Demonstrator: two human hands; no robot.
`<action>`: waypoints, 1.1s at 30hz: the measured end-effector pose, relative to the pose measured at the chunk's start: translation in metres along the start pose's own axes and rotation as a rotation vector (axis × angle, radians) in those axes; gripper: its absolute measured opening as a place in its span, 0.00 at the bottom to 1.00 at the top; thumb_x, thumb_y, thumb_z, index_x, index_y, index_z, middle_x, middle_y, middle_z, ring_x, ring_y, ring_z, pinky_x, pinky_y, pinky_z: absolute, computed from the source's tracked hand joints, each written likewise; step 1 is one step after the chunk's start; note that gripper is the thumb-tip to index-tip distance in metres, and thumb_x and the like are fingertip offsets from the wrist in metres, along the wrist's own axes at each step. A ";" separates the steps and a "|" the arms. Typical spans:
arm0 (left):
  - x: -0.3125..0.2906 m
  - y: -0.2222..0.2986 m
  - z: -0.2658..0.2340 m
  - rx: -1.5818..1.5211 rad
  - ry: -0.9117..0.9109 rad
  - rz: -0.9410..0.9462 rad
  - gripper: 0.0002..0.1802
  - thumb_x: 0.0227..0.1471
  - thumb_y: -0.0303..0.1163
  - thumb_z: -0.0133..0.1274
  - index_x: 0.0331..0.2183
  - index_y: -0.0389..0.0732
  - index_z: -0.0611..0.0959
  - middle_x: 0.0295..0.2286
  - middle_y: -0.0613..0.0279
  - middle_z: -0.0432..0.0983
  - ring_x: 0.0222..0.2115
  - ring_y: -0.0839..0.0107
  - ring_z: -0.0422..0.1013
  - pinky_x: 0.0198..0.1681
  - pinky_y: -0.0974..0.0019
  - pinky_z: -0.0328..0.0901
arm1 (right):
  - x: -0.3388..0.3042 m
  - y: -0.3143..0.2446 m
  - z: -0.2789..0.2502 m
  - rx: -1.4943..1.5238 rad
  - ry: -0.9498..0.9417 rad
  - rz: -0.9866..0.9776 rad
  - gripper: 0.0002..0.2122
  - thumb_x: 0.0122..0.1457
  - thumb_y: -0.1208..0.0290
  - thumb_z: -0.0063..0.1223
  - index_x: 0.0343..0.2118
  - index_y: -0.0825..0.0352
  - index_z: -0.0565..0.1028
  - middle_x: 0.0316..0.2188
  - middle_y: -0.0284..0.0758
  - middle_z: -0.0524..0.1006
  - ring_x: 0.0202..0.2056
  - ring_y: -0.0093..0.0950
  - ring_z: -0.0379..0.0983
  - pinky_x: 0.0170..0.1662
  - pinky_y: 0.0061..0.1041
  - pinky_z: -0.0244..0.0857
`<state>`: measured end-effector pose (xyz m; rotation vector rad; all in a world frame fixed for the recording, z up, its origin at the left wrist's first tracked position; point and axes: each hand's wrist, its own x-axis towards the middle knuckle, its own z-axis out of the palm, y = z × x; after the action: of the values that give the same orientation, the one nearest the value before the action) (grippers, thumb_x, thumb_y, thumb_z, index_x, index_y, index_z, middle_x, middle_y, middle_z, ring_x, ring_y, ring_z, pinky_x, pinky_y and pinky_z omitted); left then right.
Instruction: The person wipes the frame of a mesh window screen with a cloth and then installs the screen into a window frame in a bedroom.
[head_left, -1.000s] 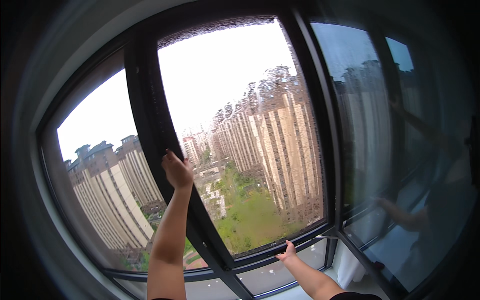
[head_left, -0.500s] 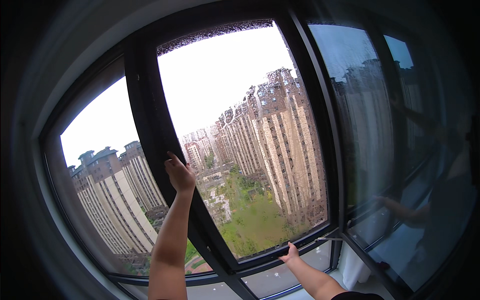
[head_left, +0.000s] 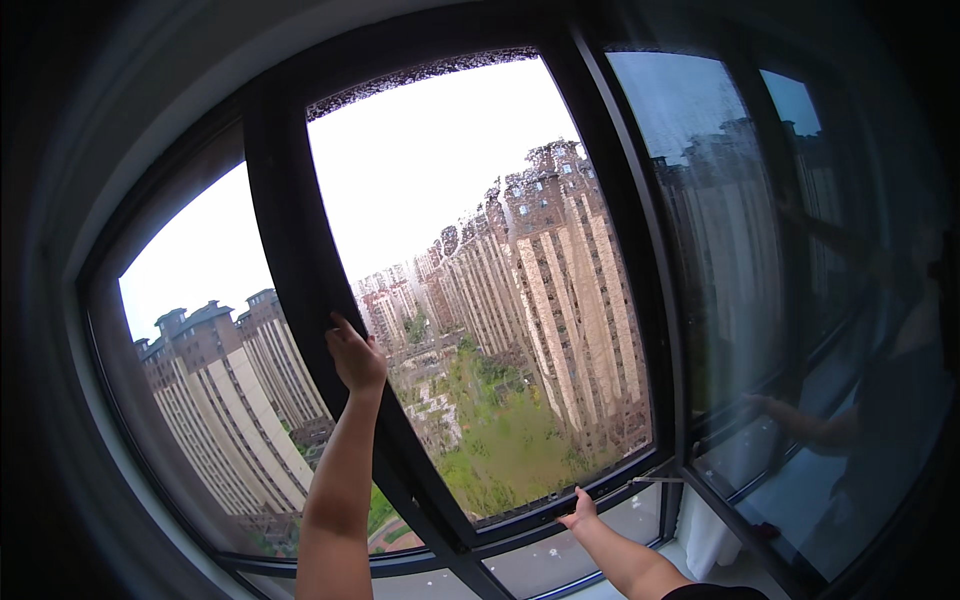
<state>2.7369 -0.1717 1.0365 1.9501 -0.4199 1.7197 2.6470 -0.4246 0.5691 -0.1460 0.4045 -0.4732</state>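
A tall dark-framed window panel stands in the middle, speckled with water drops. Whether it is glass or mesh I cannot tell. On its left upright my left hand is closed, index finger along the dark frame and thumb toward the panel. Lower down, my right hand grips the bottom rail, thumb up on top and the other fingers partly hidden beneath it. A thin metal stay arm lies just right of that hand.
An opened glass sash swings inward at the right, reflecting buildings and a person. Another window pane is at the left. Low glass panes run below the rail. White fabric hangs at lower right. Tall buildings stand outside.
Both hands keep their places on the frame. The view has shifted slightly, with the upper scene sitting a little lower and further left.
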 end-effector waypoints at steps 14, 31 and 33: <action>0.005 -0.002 0.005 0.024 0.018 0.011 0.39 0.41 0.30 0.57 0.52 0.28 0.58 0.35 0.47 0.64 0.37 0.53 0.65 0.41 0.62 0.63 | -0.020 -0.002 0.018 -0.047 0.081 -0.037 0.31 0.56 0.59 0.45 0.59 0.64 0.48 0.61 0.40 0.47 0.61 0.43 0.40 0.58 0.56 0.27; 0.007 -0.006 -0.001 0.111 0.003 0.033 0.39 0.42 0.32 0.56 0.53 0.28 0.57 0.37 0.43 0.63 0.39 0.53 0.65 0.39 0.63 0.66 | -0.008 0.000 0.005 -0.092 0.012 0.029 0.26 0.55 0.57 0.44 0.55 0.61 0.56 0.58 0.40 0.53 0.58 0.43 0.49 0.56 0.57 0.34; 0.006 -0.003 -0.004 0.065 -0.002 0.022 0.39 0.42 0.31 0.56 0.52 0.28 0.57 0.37 0.44 0.63 0.39 0.53 0.65 0.39 0.63 0.66 | -0.022 -0.001 0.012 -0.098 -0.004 0.034 0.26 0.55 0.56 0.44 0.55 0.61 0.56 0.57 0.40 0.55 0.57 0.43 0.50 0.56 0.57 0.36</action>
<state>2.7362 -0.1659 1.0423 1.9996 -0.3925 1.7659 2.6335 -0.4146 0.5875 -0.2344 0.4262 -0.4201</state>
